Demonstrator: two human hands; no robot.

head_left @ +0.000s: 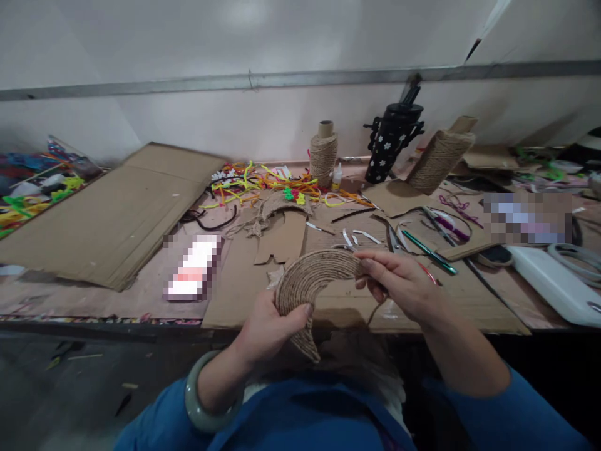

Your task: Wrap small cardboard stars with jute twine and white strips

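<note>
A crescent covered in rows of brown twine (305, 279) is held up over the table's front edge. My left hand (275, 322) grips its lower left part, thumb pressed on the twine face. At the crescent's right tip, my right hand (397, 282) pinches with thumb and fingers. A loose strand of twine (375, 311) hangs below the right hand. Behind the crescent lies another twine-covered curved piece (284, 203) with a small star shape (255, 228) at its left end. A flat cardboard sheet (235, 300) lies beneath my hands.
Two twine spools (323, 153) (441, 160), a small glue bottle (337, 177) and a black flowered holder (392, 144) stand at the back. Scissors (394, 241), a green pen (429, 252), coloured pipe cleaners (263, 178) and a white box-like device (554, 285) lie about. Large cardboard (117, 207) covers the left.
</note>
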